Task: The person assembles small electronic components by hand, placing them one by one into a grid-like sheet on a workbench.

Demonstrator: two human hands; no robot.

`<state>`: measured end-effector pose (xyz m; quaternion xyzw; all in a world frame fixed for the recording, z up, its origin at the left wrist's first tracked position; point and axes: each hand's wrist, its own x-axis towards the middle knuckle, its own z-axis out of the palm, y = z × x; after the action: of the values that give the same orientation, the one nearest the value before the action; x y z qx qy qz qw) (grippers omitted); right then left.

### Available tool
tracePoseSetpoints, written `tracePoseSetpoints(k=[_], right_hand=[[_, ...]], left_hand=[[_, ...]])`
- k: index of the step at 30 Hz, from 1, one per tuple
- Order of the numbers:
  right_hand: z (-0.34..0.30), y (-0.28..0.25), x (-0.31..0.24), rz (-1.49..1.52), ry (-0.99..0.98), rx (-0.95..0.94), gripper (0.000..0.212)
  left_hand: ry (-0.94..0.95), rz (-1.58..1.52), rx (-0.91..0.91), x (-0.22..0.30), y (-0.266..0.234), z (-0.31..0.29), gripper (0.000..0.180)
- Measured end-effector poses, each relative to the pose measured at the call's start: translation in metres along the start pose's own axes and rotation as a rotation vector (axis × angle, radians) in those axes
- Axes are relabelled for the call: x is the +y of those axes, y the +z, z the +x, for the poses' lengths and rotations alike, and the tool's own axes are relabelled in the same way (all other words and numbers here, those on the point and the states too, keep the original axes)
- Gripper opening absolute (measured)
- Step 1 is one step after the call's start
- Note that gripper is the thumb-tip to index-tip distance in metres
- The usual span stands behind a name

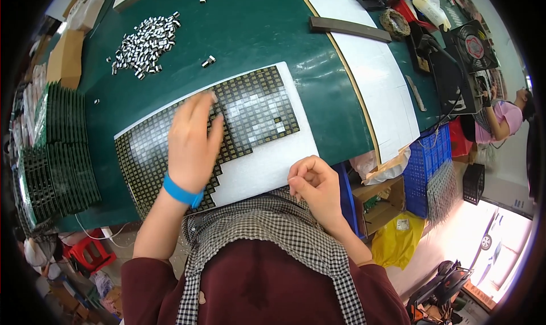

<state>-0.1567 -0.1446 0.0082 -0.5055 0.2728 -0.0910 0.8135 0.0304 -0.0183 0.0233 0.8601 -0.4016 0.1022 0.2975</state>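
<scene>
A white sheet bearing rows of small dark square labels lies at the table's near edge. Part of its lower right is bare white, with a stepped border. My left hand, a blue band at its wrist, rests over the labels with its fingers stretched out and the thumb apart. Beside the sheet's lower right corner, my right hand has its fingers curled and the thumb against them. Whether anything is pinched there cannot be seen. Small silver-and-black cylindrical parts lie in a loose pile beyond the sheet.
Stacked green circuit boards stand at the left. A few loose parts lie behind the sheet. On the right are a white board, a dark bar and a black fan. Another person sits far right.
</scene>
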Motion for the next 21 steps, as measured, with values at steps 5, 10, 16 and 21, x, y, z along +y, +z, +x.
tracePoseSetpoints(k=[5, 10, 16, 21], right_hand=[[0.005, -0.013, -0.001, 0.107, 0.135, -0.048, 0.008], [0.005, -0.017, 0.001, 0.154, 0.168, -0.105, 0.016], [0.004, -0.017, -0.006, 0.228, 0.191, -0.060, 0.019], [-0.002, -0.008, -0.009, 0.110, 0.132, -0.027, 0.021]], left_hand=[[0.064, -0.179, -0.342, 0.015, 0.005, -0.015, 0.025], [0.469, 0.403, -0.301, 0.036, 0.021, -0.048, 0.024], [0.655, 0.498, -0.247, 0.028, 0.018, -0.043, 0.025], [-0.158, -0.609, -0.527, 0.034, -0.003, -0.031, 0.023]])
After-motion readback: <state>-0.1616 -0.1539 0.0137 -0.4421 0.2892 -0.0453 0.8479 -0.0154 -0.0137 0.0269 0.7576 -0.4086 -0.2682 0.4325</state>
